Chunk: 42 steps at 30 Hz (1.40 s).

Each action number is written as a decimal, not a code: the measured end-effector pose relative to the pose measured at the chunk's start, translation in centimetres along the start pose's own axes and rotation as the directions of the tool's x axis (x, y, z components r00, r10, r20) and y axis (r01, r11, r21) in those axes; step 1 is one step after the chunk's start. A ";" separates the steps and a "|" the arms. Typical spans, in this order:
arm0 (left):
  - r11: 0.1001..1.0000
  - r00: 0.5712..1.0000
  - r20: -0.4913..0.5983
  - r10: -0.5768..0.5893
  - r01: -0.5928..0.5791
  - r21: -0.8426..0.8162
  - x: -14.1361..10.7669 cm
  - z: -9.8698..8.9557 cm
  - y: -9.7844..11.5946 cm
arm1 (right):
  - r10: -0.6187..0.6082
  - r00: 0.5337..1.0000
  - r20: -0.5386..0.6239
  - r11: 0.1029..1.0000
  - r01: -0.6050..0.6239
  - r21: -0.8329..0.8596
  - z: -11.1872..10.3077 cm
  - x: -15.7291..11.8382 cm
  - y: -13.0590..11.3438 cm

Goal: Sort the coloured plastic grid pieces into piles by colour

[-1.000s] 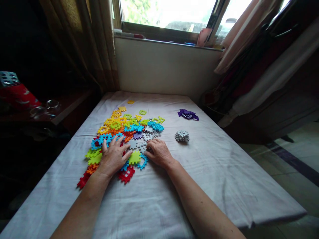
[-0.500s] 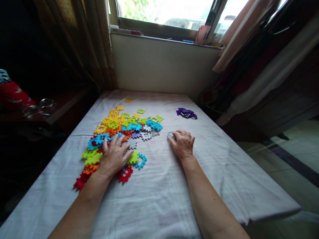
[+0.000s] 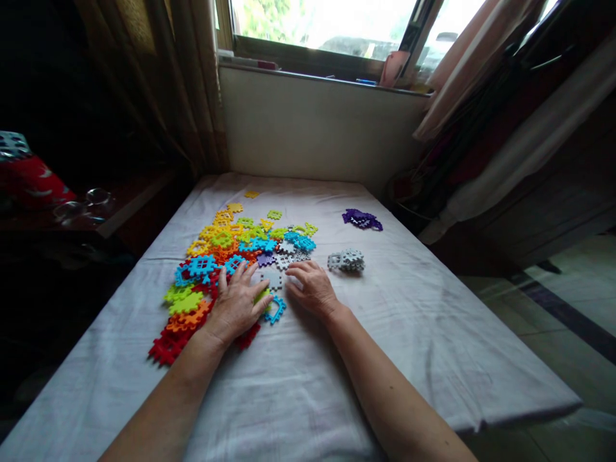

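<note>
A spread of flat notched pieces in yellow, green, blue, orange and red lies at the left of the table. On its near right part rests my left hand point(image 3: 235, 307), fingers spread over a few green and blue pieces. My right hand point(image 3: 312, 289) is apart from it, fingers extended, beside a flat grey piece point(image 3: 273, 279) lying between the hands. A pile of grey pieces point(image 3: 347, 260) sits behind and right of my right hand. Farther back is a purple pile point(image 3: 362, 219).
A pale cloth covers the table point(image 3: 308, 385). Behind it are a low wall point(image 3: 317, 125) and a window sill. Glasses point(image 3: 84, 206) and a red container point(image 3: 33, 183) stand on a dark surface at the left; clothes hang at the right.
My right hand has left the grey pile and moved left to the flat grey piece. My left hand has shifted slightly right over the pieces.
</note>
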State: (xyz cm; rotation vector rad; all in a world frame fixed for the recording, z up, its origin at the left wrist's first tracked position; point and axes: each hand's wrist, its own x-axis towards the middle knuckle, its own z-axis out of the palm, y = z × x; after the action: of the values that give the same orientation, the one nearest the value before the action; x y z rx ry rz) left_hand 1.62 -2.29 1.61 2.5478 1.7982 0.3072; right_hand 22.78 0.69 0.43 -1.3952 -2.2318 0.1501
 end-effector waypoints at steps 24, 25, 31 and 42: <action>0.996 0.994 -0.095 0.052 -0.045 0.074 -0.2 1.5 -0.3 | 0.261 0.956 -0.131 0.877 -0.291 -0.382 -2.9 -3.4 8.0; 0.996 0.994 -0.103 0.039 -0.030 0.085 -0.2 1.5 -0.4 | 0.277 0.955 -0.109 0.873 -0.298 -0.386 -2.8 -3.3 8.3; 0.993 0.988 -0.155 -0.021 0.039 0.109 0.2 2.0 -1.1 | 0.462 0.873 -0.157 0.806 -0.487 -0.335 -3.1 -1.5 11.2; 0.996 0.989 -0.133 -0.072 0.079 0.050 0.9 2.1 -1.4 | 0.252 0.963 -0.098 0.923 -0.269 -0.274 -2.1 1.8 6.7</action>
State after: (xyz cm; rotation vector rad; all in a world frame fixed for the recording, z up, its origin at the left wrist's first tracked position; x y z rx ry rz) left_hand 0.93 -0.75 -0.44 2.5434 1.9697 0.4384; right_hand 28.59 5.07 0.54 -1.8251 -2.0689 -0.1298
